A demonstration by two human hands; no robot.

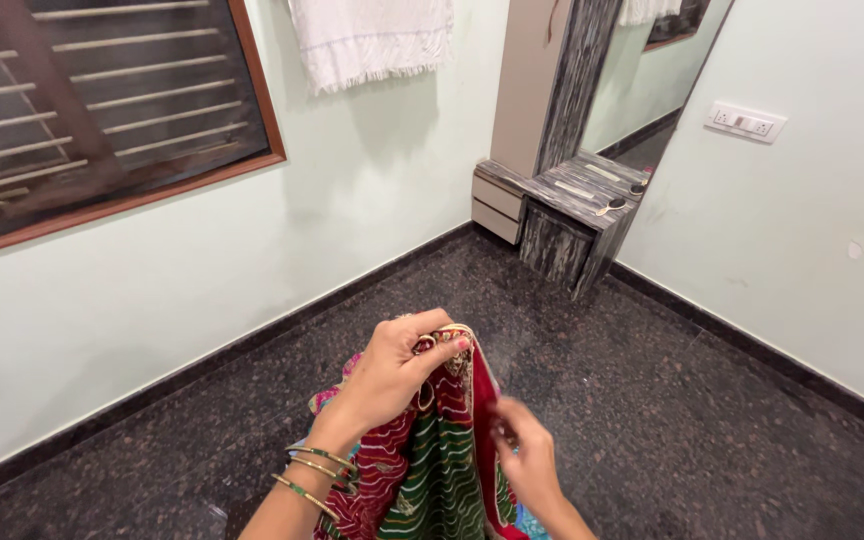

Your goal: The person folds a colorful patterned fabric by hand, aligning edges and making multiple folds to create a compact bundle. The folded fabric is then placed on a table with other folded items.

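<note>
My left hand (pixel 392 375) pinches the top edge of a red-and-green patterned cloth (pixel 432 460). My right hand (pixel 527 455) grips its right side, fingers curled, above the dark floor (pixel 652 400).

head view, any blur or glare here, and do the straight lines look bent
In the head view, the right hand is smeared by motion blur, while the left hand pinching the red and green patterned cloth is sharp; the polished black speckled stone floor shows soft reflections near the bottom left; the white fringed towel casts a faint shadow on the pale wall; wall and skirting lines tilt and splay from the wide lens.
</note>
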